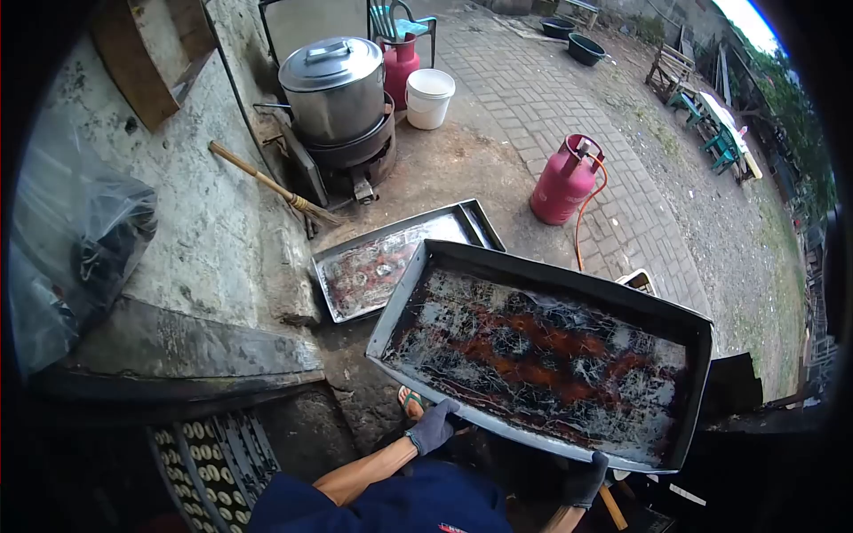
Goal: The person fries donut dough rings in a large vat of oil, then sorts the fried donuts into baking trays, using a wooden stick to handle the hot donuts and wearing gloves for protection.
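A large rectangular metal tray (542, 355), scorched dark with rusty brown patches inside, is held tilted in front of my body. My left hand (433, 427), in a dark grey glove, grips its near edge toward the left. Further right, my right hand (585, 481), also gloved, is closed on the same near edge. Beyond the held tray, a second shallow metal tray (364, 274) lies on the ground, partly covered from view by the first. A wooden handle (613, 507) shows just below my right hand.
A lidded steel pot (333, 93) stands on a burner, with a straw broom (275, 185) beside it. Pink gas cylinders (565, 182), a white bucket (429, 99) and a teal chair (402, 22) are farther off. Racks with round pale pieces (203, 471) sit at lower left.
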Available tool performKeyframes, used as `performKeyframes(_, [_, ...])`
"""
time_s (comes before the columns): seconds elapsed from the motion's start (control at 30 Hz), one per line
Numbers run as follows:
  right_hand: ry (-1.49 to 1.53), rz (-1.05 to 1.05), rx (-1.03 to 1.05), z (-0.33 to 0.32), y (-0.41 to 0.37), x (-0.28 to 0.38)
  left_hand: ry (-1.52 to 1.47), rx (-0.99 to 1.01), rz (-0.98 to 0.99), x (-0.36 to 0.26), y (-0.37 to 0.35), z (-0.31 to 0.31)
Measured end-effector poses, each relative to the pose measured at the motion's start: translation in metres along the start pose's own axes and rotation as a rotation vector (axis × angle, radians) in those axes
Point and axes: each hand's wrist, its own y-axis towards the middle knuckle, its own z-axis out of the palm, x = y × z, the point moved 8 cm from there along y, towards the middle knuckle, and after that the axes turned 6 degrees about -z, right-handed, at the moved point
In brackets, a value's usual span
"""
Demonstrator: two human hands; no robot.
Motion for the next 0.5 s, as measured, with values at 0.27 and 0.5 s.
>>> performKeyframes(0.27, [-0.596,-0.154,0.21,0.246,0.182,-0.07,-0.311,0.089,0.217,-0.129,0.049,-0.024])
performKeyframes(0.5, [-0.867,0.166,0.668,0.352,0.401,-0.281,-0.446,-0.225,0.493,-0.28,0.167,-0.09])
